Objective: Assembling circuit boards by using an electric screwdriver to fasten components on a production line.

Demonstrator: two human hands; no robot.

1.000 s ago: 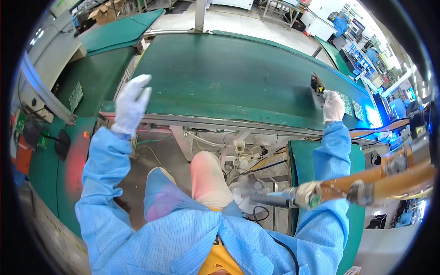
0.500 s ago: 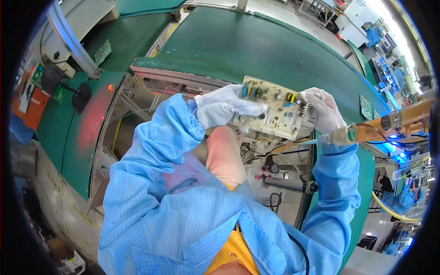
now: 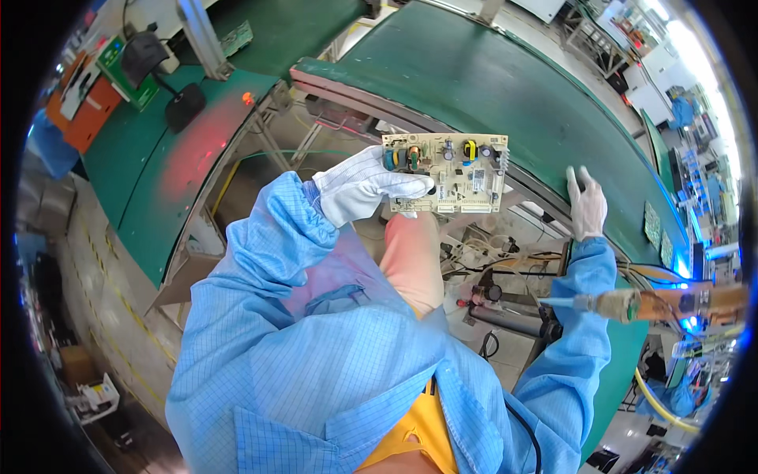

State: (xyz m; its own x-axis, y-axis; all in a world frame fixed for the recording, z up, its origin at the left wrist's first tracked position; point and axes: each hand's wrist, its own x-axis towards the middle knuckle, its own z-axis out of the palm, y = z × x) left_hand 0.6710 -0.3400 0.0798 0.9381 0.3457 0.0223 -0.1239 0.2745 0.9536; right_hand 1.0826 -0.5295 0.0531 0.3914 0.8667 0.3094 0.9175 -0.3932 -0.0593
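Observation:
A cream circuit board (image 3: 454, 178) with capacitors, coils and white connectors is held up in front of me, its component side showing. My left hand (image 3: 365, 186), in a white glove, grips it at the left end, with the thumb lying across its face. My right hand (image 3: 587, 207), also gloved in white, is off the board, with fingers apart and stretched toward the far side. Nothing shows in it. It is over the near edge of the green belt surface (image 3: 474, 79), to the right of the board.
An orange-brown nozzle tool (image 3: 632, 304) juts in from the right over my right forearm. More circuit boards (image 3: 652, 226) lie at the belt's right side. At left, a green table (image 3: 142, 197) bears a black lamp-like device (image 3: 185, 107). Tubes and a cylinder (image 3: 505, 320) sit below.
My right hand has let go of the board's right end and moved off to the right, its fingers opening. The board has turned more level in my left hand. The whole view has shifted.

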